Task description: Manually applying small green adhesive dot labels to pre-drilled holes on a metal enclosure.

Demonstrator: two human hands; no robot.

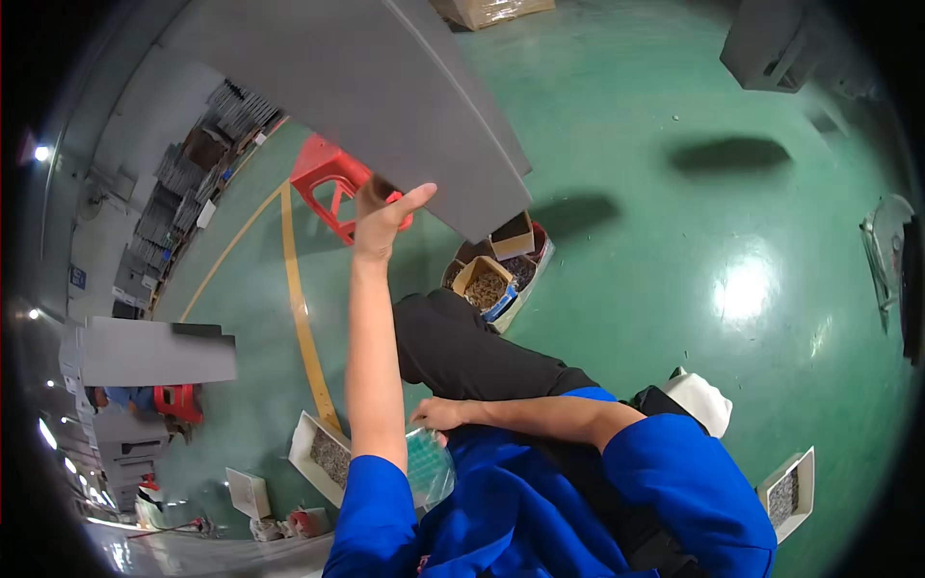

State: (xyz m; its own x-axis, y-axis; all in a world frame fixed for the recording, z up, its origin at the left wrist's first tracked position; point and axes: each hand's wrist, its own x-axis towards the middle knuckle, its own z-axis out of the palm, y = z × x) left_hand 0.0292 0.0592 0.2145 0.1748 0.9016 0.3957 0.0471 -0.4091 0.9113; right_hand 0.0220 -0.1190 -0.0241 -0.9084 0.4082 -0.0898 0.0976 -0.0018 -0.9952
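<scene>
While the left hand [383, 220] grips the edge of the raised grey panel [385, 96] overhead, the right hand [436, 414] pinches a clear plastic bag [429, 467] at the lap (contents unclear), so steadying the panel seems next.

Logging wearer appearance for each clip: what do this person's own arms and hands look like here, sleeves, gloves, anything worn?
Both forearms are bare, with short bright blue sleeves ending above the elbows. The left hand and right hand wear no gloves; no watch, ring or band shows on either wrist or on the fingers. The blue top is plain where visible, apart from a small mark near its lower edge, too small to make out.
</scene>
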